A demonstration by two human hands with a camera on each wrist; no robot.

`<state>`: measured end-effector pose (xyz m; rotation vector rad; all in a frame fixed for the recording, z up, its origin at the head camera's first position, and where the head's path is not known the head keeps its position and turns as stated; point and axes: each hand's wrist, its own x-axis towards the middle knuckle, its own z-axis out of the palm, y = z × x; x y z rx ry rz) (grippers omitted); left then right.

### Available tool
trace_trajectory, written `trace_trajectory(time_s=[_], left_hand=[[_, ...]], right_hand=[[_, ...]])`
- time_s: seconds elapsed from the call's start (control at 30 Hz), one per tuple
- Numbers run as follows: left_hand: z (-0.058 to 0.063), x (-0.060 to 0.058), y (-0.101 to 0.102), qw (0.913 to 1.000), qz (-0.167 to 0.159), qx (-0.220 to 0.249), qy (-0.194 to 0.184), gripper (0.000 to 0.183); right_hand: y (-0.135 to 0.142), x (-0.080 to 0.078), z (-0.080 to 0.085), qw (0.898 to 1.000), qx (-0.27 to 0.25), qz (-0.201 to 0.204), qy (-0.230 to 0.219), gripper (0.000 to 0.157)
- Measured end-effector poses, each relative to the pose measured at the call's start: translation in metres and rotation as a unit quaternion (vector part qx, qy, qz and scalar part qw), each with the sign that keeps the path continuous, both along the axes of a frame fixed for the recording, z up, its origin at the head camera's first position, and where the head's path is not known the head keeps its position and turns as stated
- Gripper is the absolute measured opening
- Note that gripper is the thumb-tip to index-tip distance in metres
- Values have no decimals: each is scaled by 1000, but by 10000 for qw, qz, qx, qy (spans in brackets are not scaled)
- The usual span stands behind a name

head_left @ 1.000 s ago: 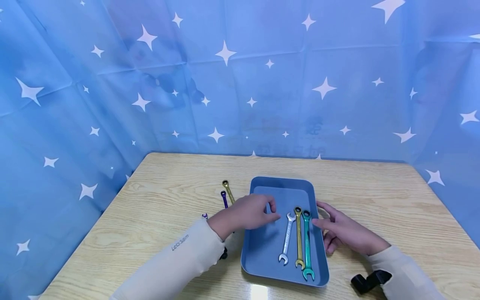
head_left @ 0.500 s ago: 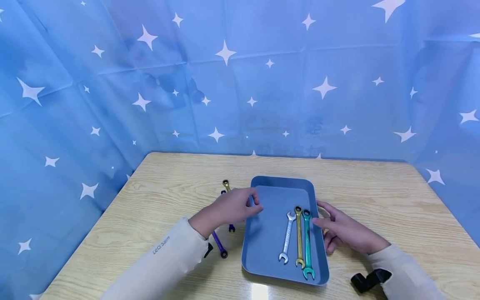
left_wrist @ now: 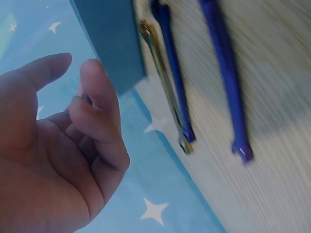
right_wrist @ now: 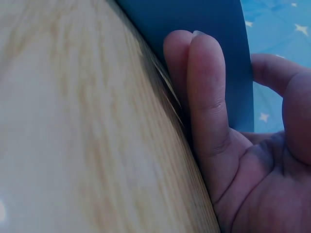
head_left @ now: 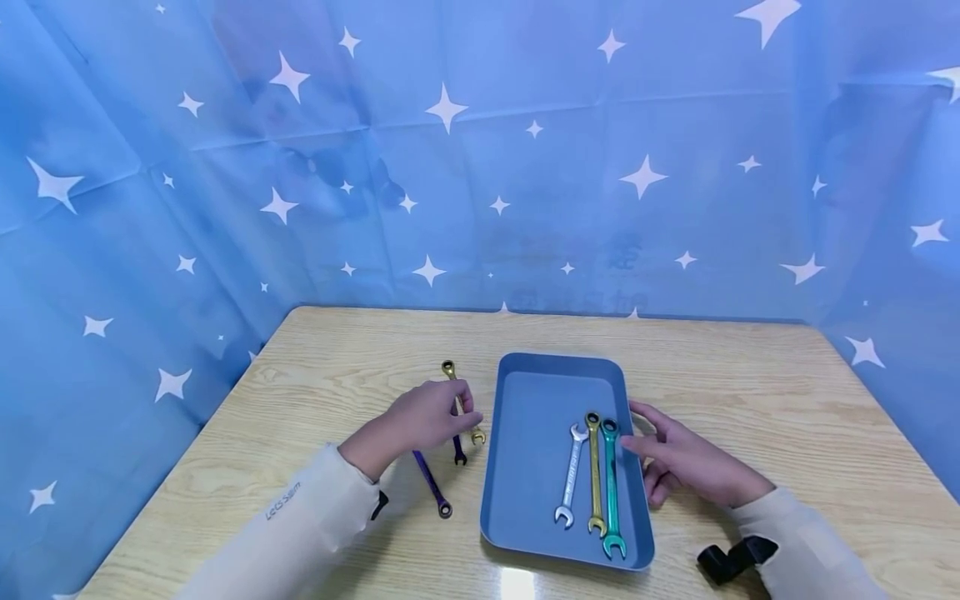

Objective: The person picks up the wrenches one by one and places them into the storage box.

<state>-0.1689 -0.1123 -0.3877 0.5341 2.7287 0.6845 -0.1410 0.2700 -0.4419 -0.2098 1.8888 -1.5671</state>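
Observation:
My left hand [head_left: 420,417] hovers over the wrenches left of the tray, with thumb and forefinger apart and nothing between them. Under it lie a gold wrench [head_left: 477,436], a short purple wrench [head_left: 458,451] and another purple wrench [head_left: 431,481]; the hand partly hides them. The left wrist view shows the gold wrench [left_wrist: 165,82] close beside a purple one [left_wrist: 176,73]. With the thumb over the rim and fingers against the outer wall, my right hand [head_left: 690,462] holds the right side of the grey-blue tray [head_left: 525,400].
Inside the tray, toward its right, a silver open-end wrench [head_left: 572,483], a gold wrench [head_left: 596,479] and a green wrench [head_left: 612,492] lie side by side. The wooden table [head_left: 360,350] backs onto a blue star-patterned curtain [head_left: 480,167].
My left hand has moved left from above the tray to over the loose wrenches, uncovering more of the purple ones. The right hand and the wrenches in the tray have stayed put.

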Motion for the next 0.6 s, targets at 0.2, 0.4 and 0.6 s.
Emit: trace_trajectory(time_s=[0.2,0.4,0.6], left_hand=[[-4,-1,-20,9992,294,-236,102,20],[-8,1,-31,9978,457,-472,63,22],[-8,7,-43,9955,669,-672,-32,23]], right_hand=[[0,0,0,10000,-8,-24,5,83],[0,0,0,10000,-2,-35,11,83],[1,0,1,10000,-7,-35,-50,84]])
